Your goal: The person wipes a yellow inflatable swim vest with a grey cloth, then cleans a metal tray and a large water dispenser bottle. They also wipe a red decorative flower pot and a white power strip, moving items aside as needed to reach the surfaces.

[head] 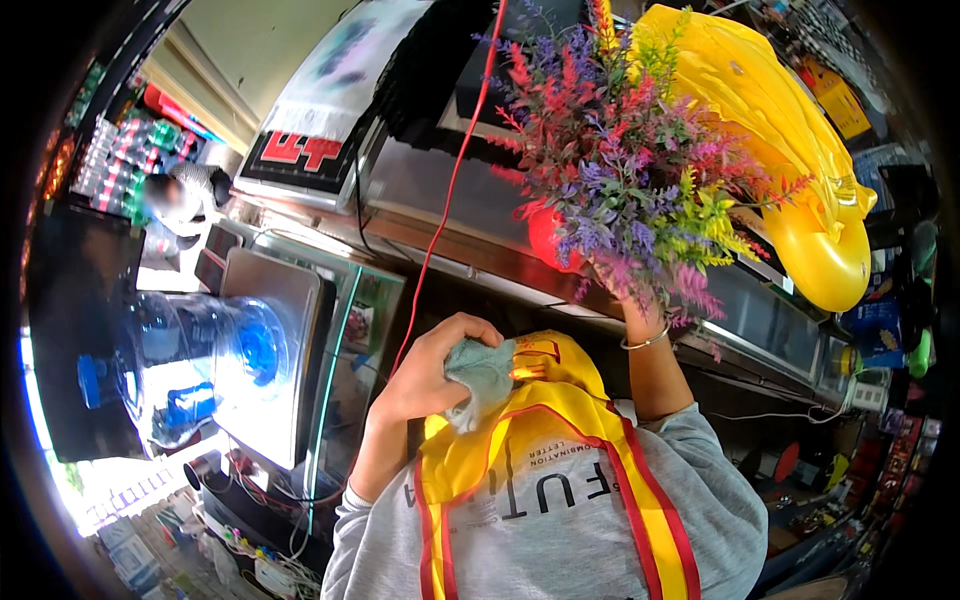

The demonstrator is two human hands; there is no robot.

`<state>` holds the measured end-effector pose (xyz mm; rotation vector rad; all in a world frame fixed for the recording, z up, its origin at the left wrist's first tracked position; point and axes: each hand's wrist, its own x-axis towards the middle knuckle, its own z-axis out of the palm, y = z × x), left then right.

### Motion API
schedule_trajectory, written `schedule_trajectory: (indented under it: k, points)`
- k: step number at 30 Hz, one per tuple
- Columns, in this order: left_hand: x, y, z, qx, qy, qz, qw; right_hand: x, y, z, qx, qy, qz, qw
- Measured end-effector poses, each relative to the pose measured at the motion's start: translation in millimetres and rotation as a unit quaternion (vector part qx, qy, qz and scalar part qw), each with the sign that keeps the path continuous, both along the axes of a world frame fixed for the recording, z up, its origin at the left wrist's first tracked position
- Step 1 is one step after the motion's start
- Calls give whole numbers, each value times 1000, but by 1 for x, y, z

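Observation:
My left hand (427,375) grips a crumpled grey-green cloth (478,369) in front of my chest, over my yellow and red apron (555,367). Farther off to the right, my right hand (619,283) reaches to the base of a large bunch of artificial flowers (622,165) with purple, red, pink and yellow-green sprigs. Foliage hides most of its fingers, which appear closed around the stems. A round red pot (553,238) shows at the lower left of the bunch, just beside that hand.
A glass display counter (480,244) runs across in front of me. Behind the flowers lies a yellow balloon-like object (772,142). A red cable (450,199) hangs down past the counter. At left, a large clear water bottle (202,367) stands near a glass case; a person (191,195) is beyond.

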<state>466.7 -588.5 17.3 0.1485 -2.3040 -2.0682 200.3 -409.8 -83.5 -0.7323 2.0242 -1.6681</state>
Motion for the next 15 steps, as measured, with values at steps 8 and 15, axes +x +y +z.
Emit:
schedule_trajectory:
  k: [8, 15]
  points:
    - [52, 7, -27, 105, 0, 123, 987, 0, 31, 12, 195, 77, 94, 973]
    - [101, 21, -40, 198, 12, 174, 965, 40, 31, 30, 122, 165, 41, 978]
